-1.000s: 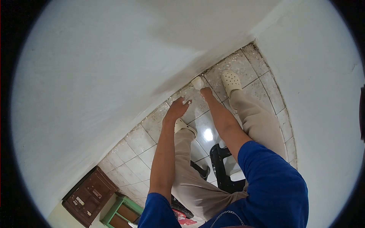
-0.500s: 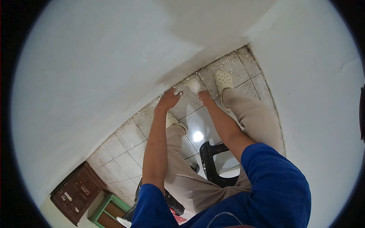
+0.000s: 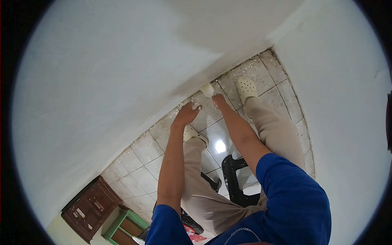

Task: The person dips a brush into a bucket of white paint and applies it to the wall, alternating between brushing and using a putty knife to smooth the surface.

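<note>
My right hand (image 3: 219, 101) is closed round the handle end of a pale, wide-headed paintbrush (image 3: 207, 90), whose head is at the foot of the white wall (image 3: 122, 69). My fingers hide the handle. Left of it, my left hand (image 3: 187, 114) hangs above the floor by the same wall, its thumb and fingers apart, with nothing clearly held. Whitish specks show at its fingertips.
Tiled floor (image 3: 143, 148), spotted with white flecks, meets two walls at a corner. Cream clogs (image 3: 247, 87) are on my feet. A black plastic stool (image 3: 232, 179) stands between my legs. A brown plastic cabinet (image 3: 92, 208) and green wooden frame (image 3: 122, 226) are lower left.
My left hand has shifted slightly right and down, away from the wall. The brush stays near the wall's foot, its head now sharper in view. The whole view has shifted a little.
</note>
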Available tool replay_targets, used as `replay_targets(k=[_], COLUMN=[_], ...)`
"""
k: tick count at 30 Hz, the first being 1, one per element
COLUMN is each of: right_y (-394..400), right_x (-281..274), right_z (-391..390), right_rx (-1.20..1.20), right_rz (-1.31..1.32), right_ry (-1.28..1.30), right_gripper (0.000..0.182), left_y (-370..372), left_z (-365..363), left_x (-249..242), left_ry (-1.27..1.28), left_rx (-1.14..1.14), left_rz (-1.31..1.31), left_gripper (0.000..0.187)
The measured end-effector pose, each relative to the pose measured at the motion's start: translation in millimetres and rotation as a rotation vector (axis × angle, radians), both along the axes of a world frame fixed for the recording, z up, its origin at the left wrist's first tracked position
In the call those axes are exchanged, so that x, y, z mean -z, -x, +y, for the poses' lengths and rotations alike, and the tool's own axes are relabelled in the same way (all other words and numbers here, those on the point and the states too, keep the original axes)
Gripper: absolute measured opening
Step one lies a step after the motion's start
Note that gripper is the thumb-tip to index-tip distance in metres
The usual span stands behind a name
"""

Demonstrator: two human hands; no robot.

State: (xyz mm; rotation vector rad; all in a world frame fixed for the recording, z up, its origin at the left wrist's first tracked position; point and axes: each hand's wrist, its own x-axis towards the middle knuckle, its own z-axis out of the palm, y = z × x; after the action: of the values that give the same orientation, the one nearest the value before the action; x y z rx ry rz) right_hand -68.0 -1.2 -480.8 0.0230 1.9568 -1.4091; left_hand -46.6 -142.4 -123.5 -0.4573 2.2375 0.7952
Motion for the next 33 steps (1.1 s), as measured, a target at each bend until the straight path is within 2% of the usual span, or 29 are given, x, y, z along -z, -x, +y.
replay_targets(k=[2, 4, 6, 13, 16, 19, 21, 23, 25, 28, 32, 33], right_y=[-10.9, -2.4, -0.1, -3.0, -14.8, -31.6, -41.5, -37.8, -38.6, -32.2, -11.2, -4.2], right_x=[12.6, -73.2, -131.0, -244.5, -299.1, -300.2, -258.3, -241.3, -239.0, -236.8, -197.4, -197.9], right_z=[2.5, 3.8, 4.4, 17.1, 23.9, 47.7, 61.7, 65.3, 68.0, 58.5, 43.7, 38.3], right_rx=[-0.025, 0.362, 0.416, 0.265, 0.381, 0.444, 0.413, 0.375, 0.327, 0.333, 0.015, -0.085], right_rz=[0.144, -0.413, -0.467, -0.365, -0.406, -0.48, -0.497, -0.485, -0.457, -0.43, -0.151, -0.098], right_ry=[0.105, 0.284, 0.348, 0.405, 0.454, 0.347, 0.335, 0.287, 0.185, 0.194, -0.157, -0.281], right_gripper=[0.006, 0.005, 0.005, 0.015, 0.017, 0.02, 0.022, 0.022, 0.021, 0.022, 0.022, 0.023], left_y=[2.1, 1.2, 2.1, -14.5, -31.7, -41.5, -47.1, -46.6, -43.2, -39.3, -37.8, -39.5], left_z=[1.8, 2.0, 0.7, -11.9, -22.7, -22.0, -23.0, -24.5, -25.5, -26.5, -32.1, -31.3], left_x=[-3.4, -0.9, -0.4, -7.6, -9.2, -24.0, -25.0, -14.3, -16.5, -20.9, 3.6, 11.8], left_ry=[-0.032, 0.005, 0.019, 0.033, 0.017, -0.037, -0.048, -0.023, -0.036, -0.059, -0.059, -0.048], left_rx=[0.003, 0.019, 0.019, 0.028, 0.031, -0.008, -0.039, -0.063, -0.022, 0.01, 0.078, 0.072], left_rz=[-0.032, -0.009, 0.018, 0.115, 0.176, 0.088, 0.045, 0.067, 0.038, -0.091, -0.234, -0.196], left_gripper=[0.056, 0.052, 0.051, 0.054, 0.057, 0.06, 0.061, 0.062, 0.062, 0.067, 0.07, 0.063])
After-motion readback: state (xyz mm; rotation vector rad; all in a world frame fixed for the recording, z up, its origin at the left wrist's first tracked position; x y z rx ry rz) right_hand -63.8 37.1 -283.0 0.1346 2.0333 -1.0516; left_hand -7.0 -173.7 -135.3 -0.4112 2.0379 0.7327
